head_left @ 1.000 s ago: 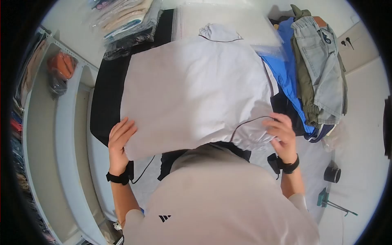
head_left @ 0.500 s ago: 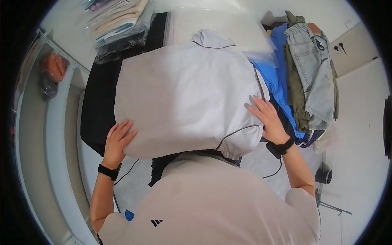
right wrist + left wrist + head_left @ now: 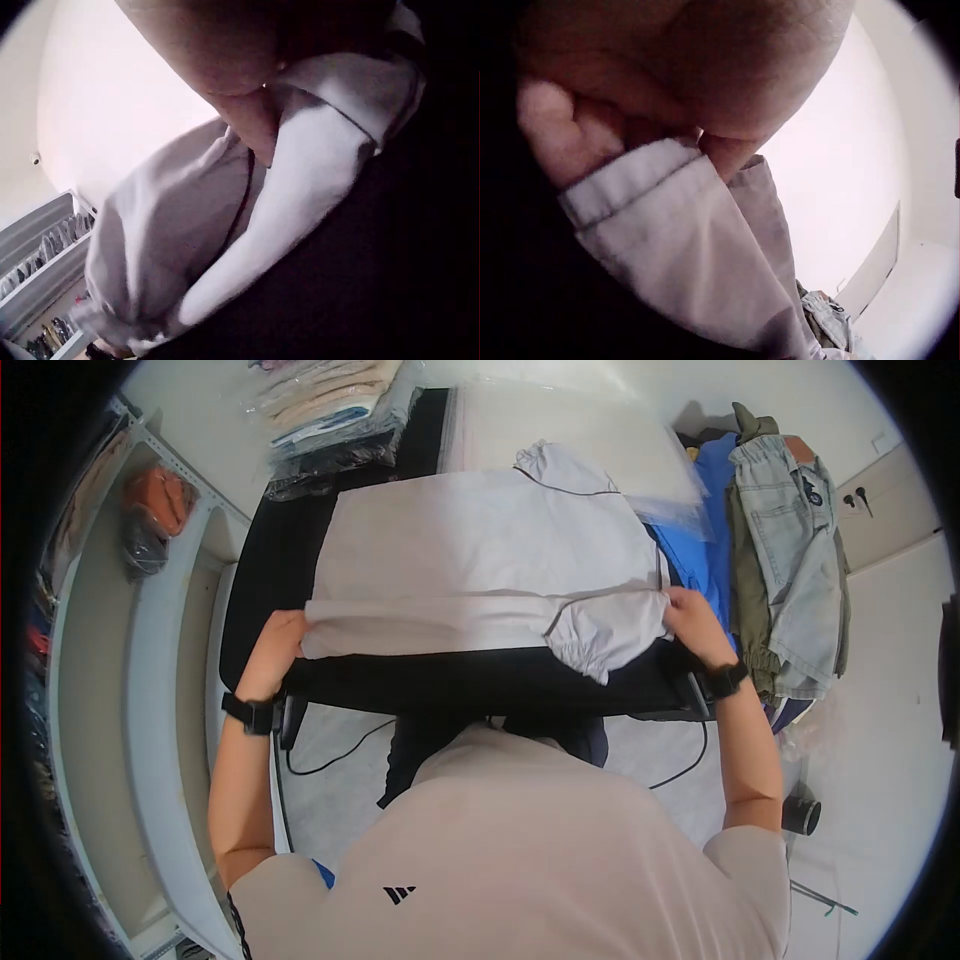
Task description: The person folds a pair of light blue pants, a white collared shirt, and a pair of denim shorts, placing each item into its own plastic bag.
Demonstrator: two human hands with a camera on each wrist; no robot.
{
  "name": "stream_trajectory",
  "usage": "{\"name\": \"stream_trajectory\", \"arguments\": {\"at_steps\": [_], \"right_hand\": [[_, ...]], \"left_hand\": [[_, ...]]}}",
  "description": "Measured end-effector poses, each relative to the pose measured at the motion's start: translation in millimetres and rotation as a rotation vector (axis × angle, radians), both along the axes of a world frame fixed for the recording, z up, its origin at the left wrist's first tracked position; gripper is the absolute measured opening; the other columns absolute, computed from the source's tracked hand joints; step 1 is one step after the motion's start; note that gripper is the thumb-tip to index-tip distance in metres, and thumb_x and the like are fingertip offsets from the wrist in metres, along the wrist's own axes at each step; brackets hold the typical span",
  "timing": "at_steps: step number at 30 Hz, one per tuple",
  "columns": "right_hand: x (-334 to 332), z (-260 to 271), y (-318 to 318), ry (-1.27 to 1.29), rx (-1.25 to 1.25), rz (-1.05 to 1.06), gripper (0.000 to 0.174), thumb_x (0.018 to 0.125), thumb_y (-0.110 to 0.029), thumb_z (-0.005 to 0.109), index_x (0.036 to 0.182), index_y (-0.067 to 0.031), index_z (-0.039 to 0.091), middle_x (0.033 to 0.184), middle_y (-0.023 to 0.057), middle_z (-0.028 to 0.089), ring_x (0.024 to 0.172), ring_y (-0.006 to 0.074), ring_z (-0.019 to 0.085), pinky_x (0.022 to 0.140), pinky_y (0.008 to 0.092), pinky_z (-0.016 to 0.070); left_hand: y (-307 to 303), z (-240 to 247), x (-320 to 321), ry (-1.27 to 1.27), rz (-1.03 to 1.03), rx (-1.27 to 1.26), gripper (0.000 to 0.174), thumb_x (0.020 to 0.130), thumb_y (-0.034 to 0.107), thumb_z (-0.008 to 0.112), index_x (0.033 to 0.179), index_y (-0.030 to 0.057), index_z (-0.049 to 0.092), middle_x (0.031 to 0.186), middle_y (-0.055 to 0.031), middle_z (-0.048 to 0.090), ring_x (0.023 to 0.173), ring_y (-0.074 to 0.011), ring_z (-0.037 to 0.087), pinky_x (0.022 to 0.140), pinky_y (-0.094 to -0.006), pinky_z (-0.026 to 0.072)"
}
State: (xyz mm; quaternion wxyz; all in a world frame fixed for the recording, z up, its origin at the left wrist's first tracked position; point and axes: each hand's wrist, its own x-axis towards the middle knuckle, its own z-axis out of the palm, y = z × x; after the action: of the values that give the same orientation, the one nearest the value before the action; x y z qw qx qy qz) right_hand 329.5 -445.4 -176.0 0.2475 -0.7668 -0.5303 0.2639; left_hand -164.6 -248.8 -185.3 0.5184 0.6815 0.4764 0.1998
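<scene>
A pale, light-coloured garment (image 3: 480, 540) with dark piping lies on the black table, its near part lifted into a fold. My left hand (image 3: 280, 645) grips its near left corner; in the left wrist view the curled fingers (image 3: 577, 135) hold a stitched hem (image 3: 645, 180). At the near right edge my right hand (image 3: 697, 625) pinches the cloth, beside a gathered cuff (image 3: 595, 650) that hangs toward me. The right wrist view shows the thumb (image 3: 255, 127) against the cloth (image 3: 300, 172), the other fingers mostly hidden.
Bagged folded clothes (image 3: 330, 420) stand at the back left, clear plastic bags (image 3: 570, 440) at the back middle. Blue cloth (image 3: 708, 560), olive trousers and pale denim (image 3: 790, 540) lie at the right. Shelving (image 3: 160, 690) runs along the left.
Both hands went from lying on or beside the cloth to gripping its near corners. The near edge has moved away from my body and folded up, baring the table's front. The cuff swung forward.
</scene>
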Motion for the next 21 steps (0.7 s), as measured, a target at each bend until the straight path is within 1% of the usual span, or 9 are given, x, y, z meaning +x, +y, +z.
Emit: {"name": "stream_trajectory", "arguments": {"at_steps": [2,4,5,7,10,14,17,19,21], "right_hand": [[6,-14,12,0.005,0.019,-0.046,0.023,0.081,-0.016,0.056,0.082,0.0060,0.061,0.062,0.0093,0.057,0.060,0.0133,0.053,0.056,0.0309,0.0422],[2,-14,14,-0.013,0.107,-0.080,0.027,0.081,-0.021,0.060,0.078,0.0055,0.060,0.059,0.0065,0.052,0.059,0.0120,0.049,0.055,0.0308,0.0402],[-2,-12,14,-0.011,0.109,-0.081,0.027,0.081,-0.021,0.060,0.078,0.0055,0.060,0.059,0.0065,0.052,0.059,0.0120,0.049,0.055,0.0308,0.0402],[-8,-11,12,-0.065,0.196,-0.073,0.027,0.082,-0.022,0.060,0.076,0.0051,0.061,0.058,0.0050,0.049,0.059,0.0120,0.049,0.055,0.0311,0.0402],[-16,1,8,0.075,0.166,-0.008,0.025,0.084,-0.021,0.059,0.084,0.0040,0.061,0.057,0.0041,0.046,0.056,0.0129,0.048,0.054,0.0312,0.0402],[18,-33,15,0.083,-0.025,-0.108,0.030,0.086,-0.026,0.057,0.091,0.0028,0.062,0.056,0.0075,0.047,0.055,0.0160,0.051,0.053,0.0334,0.0416],[16,-30,22,-0.092,-0.100,-0.146,0.035,0.087,-0.031,0.055,0.094,0.0026,0.063,0.056,0.0130,0.050,0.056,0.0190,0.054,0.054,0.0361,0.0432],[20,-37,23,-0.330,0.091,0.054,0.040,0.088,-0.034,0.054,0.092,0.0050,0.064,0.060,0.0189,0.054,0.059,0.0220,0.057,0.058,0.0378,0.0448],[10,-26,21,-0.224,0.010,-0.062,0.039,0.088,-0.033,0.054,0.093,0.0054,0.063,0.061,0.0154,0.055,0.060,0.0196,0.056,0.058,0.0349,0.0441]], "left_hand": [[8,-6,8,-0.105,0.068,-0.130,0.026,0.086,0.020,0.052,0.079,-0.0027,0.065,0.059,0.0001,0.053,0.056,-0.0061,0.045,0.050,-0.0233,0.0344],[8,1,20,0.122,0.091,-0.098,0.025,0.083,0.023,0.061,0.074,-0.0007,0.063,0.060,0.0020,0.050,0.057,-0.0061,0.043,0.051,-0.0238,0.0341],[8,1,21,0.124,0.091,-0.096,0.025,0.083,0.023,0.061,0.074,-0.0007,0.063,0.060,0.0020,0.050,0.057,-0.0061,0.043,0.051,-0.0238,0.0341],[5,-2,23,0.241,0.070,0.246,0.029,0.083,0.026,0.064,0.071,0.0002,0.061,0.061,0.0019,0.048,0.059,-0.0063,0.041,0.052,-0.0240,0.0332],[0,1,26,0.180,0.105,0.211,0.033,0.085,0.028,0.061,0.071,-0.0022,0.059,0.063,0.0000,0.049,0.061,-0.0086,0.041,0.052,-0.0263,0.0340],[15,-14,24,0.163,0.080,0.201,0.038,0.087,0.029,0.058,0.073,-0.0065,0.056,0.059,-0.0037,0.047,0.059,-0.0113,0.042,0.053,-0.0301,0.0357],[21,-20,22,0.291,0.036,0.251,0.040,0.089,0.029,0.055,0.076,-0.0087,0.054,0.057,-0.0079,0.045,0.058,-0.0128,0.043,0.054,-0.0329,0.0372],[21,-23,22,0.274,0.048,0.298,0.040,0.090,0.029,0.053,0.075,-0.0090,0.054,0.054,-0.0112,0.043,0.056,-0.0142,0.044,0.054,-0.0345,0.0378],[22,-28,21,0.269,0.055,0.284,0.040,0.091,0.029,0.053,0.076,-0.0084,0.056,0.057,-0.0097,0.047,0.056,-0.0137,0.045,0.054,-0.0334,0.0381]]}}
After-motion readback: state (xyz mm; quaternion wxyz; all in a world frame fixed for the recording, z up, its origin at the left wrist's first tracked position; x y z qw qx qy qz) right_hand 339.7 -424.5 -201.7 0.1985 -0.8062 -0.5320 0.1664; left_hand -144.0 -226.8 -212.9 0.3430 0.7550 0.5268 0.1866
